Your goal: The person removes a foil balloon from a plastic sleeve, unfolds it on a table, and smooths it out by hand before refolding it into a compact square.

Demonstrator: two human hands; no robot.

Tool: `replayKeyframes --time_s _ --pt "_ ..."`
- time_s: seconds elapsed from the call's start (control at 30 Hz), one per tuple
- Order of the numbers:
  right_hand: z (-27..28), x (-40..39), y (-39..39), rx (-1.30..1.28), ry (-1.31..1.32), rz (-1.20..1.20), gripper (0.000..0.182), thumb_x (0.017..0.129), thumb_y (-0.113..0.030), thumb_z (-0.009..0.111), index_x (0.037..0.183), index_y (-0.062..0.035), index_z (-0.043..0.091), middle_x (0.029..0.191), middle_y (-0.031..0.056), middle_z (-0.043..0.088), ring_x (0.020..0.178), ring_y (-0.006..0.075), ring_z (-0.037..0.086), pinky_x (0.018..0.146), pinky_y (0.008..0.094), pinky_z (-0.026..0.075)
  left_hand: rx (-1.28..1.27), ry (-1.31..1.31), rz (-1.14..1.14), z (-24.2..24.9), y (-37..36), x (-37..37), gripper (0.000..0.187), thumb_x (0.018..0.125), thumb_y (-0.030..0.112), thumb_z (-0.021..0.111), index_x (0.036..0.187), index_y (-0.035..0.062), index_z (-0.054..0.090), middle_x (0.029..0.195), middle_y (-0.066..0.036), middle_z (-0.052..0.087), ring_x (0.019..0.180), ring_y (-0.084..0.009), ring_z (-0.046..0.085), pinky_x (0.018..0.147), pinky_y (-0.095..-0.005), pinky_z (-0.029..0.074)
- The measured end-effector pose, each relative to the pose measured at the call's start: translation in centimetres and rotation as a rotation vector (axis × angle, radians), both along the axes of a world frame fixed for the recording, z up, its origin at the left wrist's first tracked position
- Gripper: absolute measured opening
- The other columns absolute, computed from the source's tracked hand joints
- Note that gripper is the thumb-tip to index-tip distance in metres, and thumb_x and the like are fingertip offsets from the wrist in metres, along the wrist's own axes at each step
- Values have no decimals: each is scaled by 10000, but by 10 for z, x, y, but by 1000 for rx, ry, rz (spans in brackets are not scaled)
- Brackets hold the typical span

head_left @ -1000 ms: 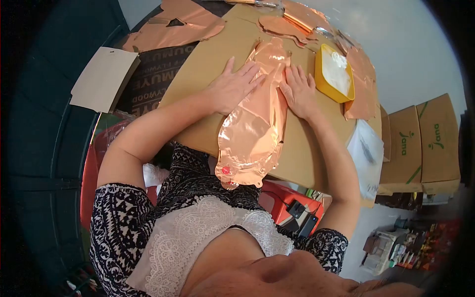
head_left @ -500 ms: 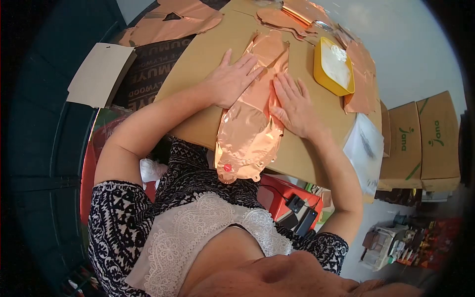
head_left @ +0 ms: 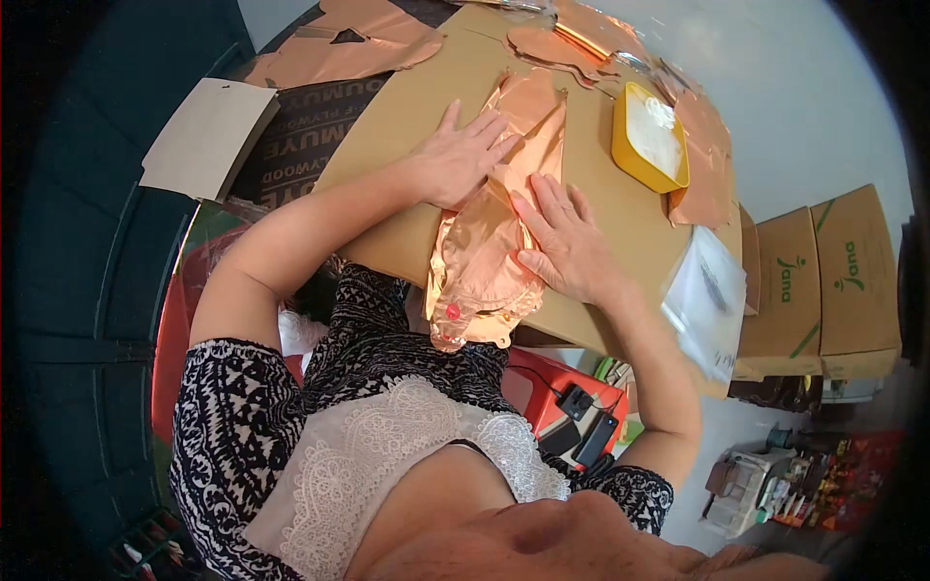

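A long, flat copper-coloured foil piece lies on the brown cardboard tabletop, creased along its middle. Its near end, marked by a small red spot, hangs over the table edge towards my lap. My left hand rests on the foil's left edge, fingers spread and pointing up and right. On its right side lies my right hand, palm down with the fingers apart, pressing on the foil. Neither hand grips anything.
A yellow tray holding white powder stands right of the foil. More copper foil sheets lie at the far left and far right. A clear plastic bag hangs at the right edge, near cardboard boxes. A red stool holds black devices.
My right hand has moved slightly down and towards the left along the foil. The foil's lower part looks narrower and more folded. My left hand has stayed nearly in place.
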State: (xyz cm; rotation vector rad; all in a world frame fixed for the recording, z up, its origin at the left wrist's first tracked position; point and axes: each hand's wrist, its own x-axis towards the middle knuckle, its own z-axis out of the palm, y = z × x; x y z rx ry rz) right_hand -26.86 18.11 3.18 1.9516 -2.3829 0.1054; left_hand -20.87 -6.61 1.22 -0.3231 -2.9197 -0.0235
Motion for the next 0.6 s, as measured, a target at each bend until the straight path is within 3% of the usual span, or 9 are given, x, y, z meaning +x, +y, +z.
replayKeyframes --time_s 0.07,0.27,0.37,0.6 --pt "-1 -1 0 -10 -3 2 689 963 -586 369 1473 -122 363 1533 239 266 1430 389 248 1170 542 162 39 -27 8 1 1 -1 827 776 46 619 1503 70 225 1556 -204 226 1470 -350 173 1136 -651 127" --pt "3 1 0 7 19 -3 660 972 -576 357 1472 -147 375 1539 237 257 1432 388 248 1167 556 144 24 -65 6 5 1 -2 778 802 50 591 1493 54 235 1553 -218 221 1472 -353 161 1120 -680 115" --pt "10 1 -2 88 28 -30 655 982 -563 342 1491 -150 345 1559 234 217 1444 382 228 1163 574 114 -62 -36 6 2 -1 -4 655 918 257 508 1496 41 288 1555 -214 238 1466 -342 184 1114 -683 130" --pt "-2 5 -4 -43 39 -37 652 958 -577 398 1444 -144 419 1500 259 314 1419 399 270 1159 578 131 -63 -43 8 2 0 -4 629 926 234 484 1495 42 296 1557 -217 232 1467 -340 181 1117 -682 129"
